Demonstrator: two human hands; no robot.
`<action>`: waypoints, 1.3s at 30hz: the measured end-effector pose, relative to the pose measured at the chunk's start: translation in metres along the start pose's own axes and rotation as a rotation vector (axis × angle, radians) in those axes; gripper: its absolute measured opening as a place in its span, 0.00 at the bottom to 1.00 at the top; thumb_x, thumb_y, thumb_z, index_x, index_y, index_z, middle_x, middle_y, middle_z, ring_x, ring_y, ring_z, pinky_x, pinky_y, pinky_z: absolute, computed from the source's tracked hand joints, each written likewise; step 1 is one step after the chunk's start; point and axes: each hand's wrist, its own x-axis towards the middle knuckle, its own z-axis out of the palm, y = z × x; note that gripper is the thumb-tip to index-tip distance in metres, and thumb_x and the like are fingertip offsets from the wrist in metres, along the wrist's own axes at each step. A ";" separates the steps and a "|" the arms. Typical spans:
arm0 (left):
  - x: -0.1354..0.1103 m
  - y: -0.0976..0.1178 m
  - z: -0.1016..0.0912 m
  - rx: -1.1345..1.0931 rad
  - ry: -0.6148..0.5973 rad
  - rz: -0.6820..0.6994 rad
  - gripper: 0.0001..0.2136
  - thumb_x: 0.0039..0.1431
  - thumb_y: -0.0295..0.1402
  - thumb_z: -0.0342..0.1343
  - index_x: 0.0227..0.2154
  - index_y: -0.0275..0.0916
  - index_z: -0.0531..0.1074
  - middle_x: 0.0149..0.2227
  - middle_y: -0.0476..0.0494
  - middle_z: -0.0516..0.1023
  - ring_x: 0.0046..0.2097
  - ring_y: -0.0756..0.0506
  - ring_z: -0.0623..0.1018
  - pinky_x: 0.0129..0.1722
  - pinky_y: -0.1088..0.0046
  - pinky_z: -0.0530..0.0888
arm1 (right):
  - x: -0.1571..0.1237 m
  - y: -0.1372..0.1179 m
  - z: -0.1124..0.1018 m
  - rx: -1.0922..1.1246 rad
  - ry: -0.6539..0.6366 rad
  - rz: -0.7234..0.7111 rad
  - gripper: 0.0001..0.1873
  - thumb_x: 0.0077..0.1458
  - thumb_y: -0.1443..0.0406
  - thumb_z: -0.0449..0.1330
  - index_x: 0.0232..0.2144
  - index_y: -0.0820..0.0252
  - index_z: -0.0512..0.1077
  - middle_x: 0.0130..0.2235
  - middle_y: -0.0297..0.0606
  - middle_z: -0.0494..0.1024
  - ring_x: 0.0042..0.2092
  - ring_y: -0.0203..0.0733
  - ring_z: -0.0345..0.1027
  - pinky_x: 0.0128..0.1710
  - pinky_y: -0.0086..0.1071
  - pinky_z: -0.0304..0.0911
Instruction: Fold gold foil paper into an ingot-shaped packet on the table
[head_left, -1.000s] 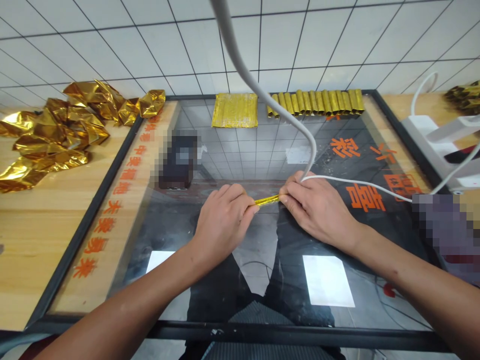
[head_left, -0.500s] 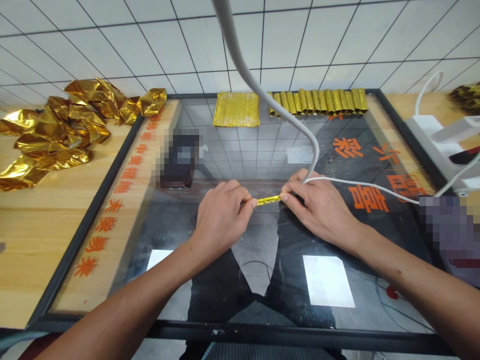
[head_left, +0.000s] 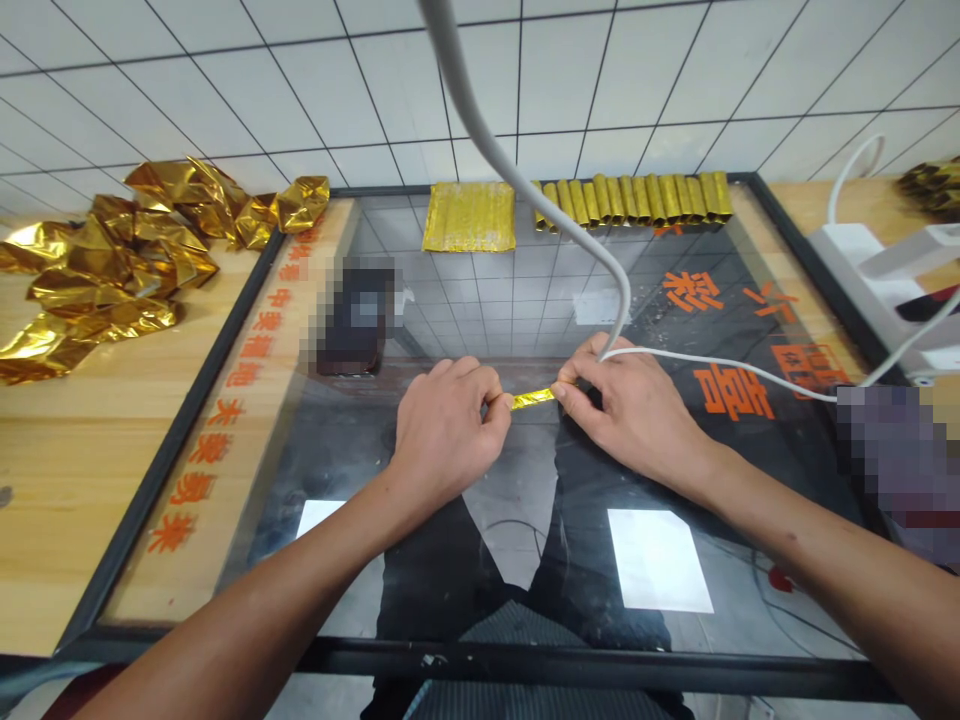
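Note:
A narrow strip of shiny gold foil paper stretches between my two hands, just above the glass tabletop. My left hand pinches its left end between thumb and curled fingers. At the other end, my right hand closes thumb and forefinger on the strip. Fingers cover both ends, so its full length is hidden. Beyond the hands, a flat stack of gold paper lies at the far edge, beside a row of several rolled gold paper tubes.
Crumpled gold foil spreads over the wooden surface at left. A dark phone lies on the glass. A white cable hangs across the view, passing over my right hand. At right stand a white power strip and a blurred purplish object.
The strip shows slightly more turned toward me, and my right thumb has shifted a little left along it. Both hands keep their pinch.

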 end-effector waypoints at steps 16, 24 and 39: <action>0.000 0.003 0.001 0.017 0.007 -0.037 0.11 0.64 0.31 0.62 0.28 0.43 0.67 0.32 0.49 0.75 0.36 0.42 0.72 0.34 0.64 0.57 | 0.000 0.000 0.004 -0.107 0.000 0.005 0.05 0.67 0.63 0.61 0.38 0.57 0.74 0.40 0.42 0.77 0.41 0.51 0.70 0.45 0.44 0.60; -0.002 -0.006 0.003 -0.028 -0.001 0.044 0.04 0.67 0.32 0.63 0.36 0.43 0.73 0.36 0.49 0.76 0.38 0.42 0.73 0.36 0.64 0.61 | 0.000 0.000 0.001 -0.092 -0.041 -0.071 0.06 0.70 0.64 0.59 0.39 0.58 0.74 0.42 0.43 0.76 0.42 0.51 0.70 0.44 0.44 0.60; -0.006 -0.011 0.002 -0.149 -0.056 0.229 0.04 0.69 0.28 0.59 0.37 0.42 0.71 0.41 0.47 0.75 0.45 0.41 0.73 0.44 0.61 0.67 | -0.006 -0.001 -0.004 -0.173 -0.044 -0.228 0.07 0.73 0.67 0.55 0.40 0.58 0.70 0.41 0.45 0.79 0.38 0.50 0.66 0.40 0.42 0.56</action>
